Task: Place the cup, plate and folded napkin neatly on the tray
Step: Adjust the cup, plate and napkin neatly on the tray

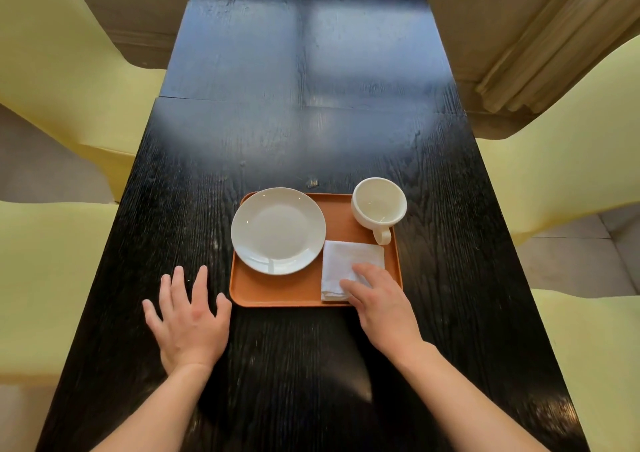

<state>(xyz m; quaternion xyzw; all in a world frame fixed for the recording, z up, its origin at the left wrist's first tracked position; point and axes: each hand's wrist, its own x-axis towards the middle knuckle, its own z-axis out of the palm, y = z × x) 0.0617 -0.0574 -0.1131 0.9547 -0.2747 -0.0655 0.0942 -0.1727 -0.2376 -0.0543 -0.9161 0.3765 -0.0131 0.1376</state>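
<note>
Napkin (349, 264), soft and light, lies under our right hand (381, 299), whose fingers (360, 271) press flat on it, gripping nothing; we'd pinch its edge. Our left hand (188, 316) rests spread wide, empty.

Counting the things by the two hands

There is one orange tray (277, 292), just past the fingers (202, 278) of the one left hand (188, 320). There is one white plate (278, 230) on it, a bit beyond those same fingers. There is one white cup (379, 205) with one handle, far past the fingertips (360, 269) of the one right hand (381, 307). There is one folded white napkin (346, 261), right under those fingertips. There is one dark table (311, 87) under both hands, and four yellow chairs: two out past the left fingers, two out past the right fingers.
</note>
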